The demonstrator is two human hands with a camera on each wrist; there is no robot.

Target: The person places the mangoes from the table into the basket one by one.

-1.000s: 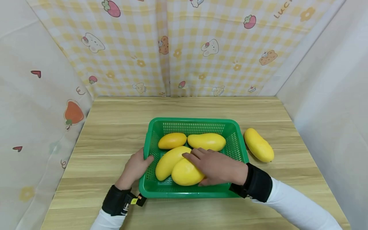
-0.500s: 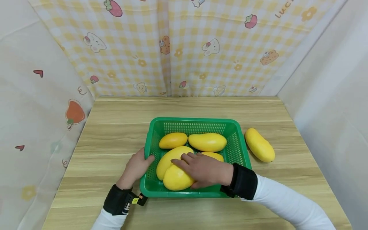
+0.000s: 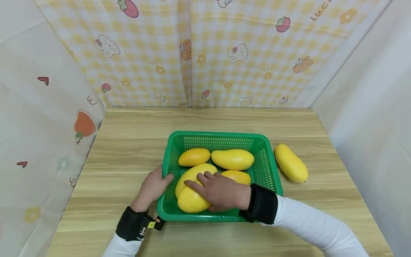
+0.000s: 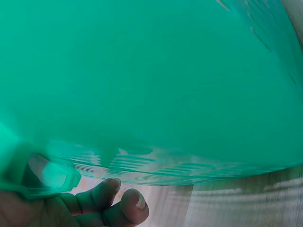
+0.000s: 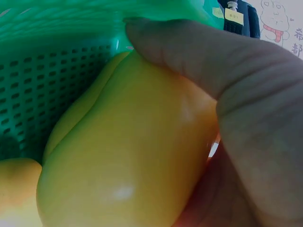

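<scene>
A green plastic basket (image 3: 221,133) with perforated walls stands in the head view. My left hand (image 3: 153,186) grips its left rim, thumb over the inside; in the left wrist view its fingers (image 4: 129,208) curl along the outside wall. My right hand (image 3: 219,190) grips a yellow mango (image 3: 192,200) at the basket's front left, the thumb lying over it in the right wrist view. That mango overlaps another long mango (image 3: 183,181). A third mango (image 3: 239,176) shows partly behind the right hand. Along the back lie a smaller orange-yellow mango (image 3: 194,157) and a longer one (image 3: 232,159).
Outside the basket, one more mango (image 3: 291,163) lies on the wooden table (image 3: 138,135) to the right. A patterned yellow checked cloth (image 3: 218,53) hangs behind, with pale cloths at both sides. Each wrist wears a black strap (image 3: 264,203).
My right hand has moved left across the basket with the mango in its grip, uncovering the mango behind it on the right. The left hand has stayed on the rim.
</scene>
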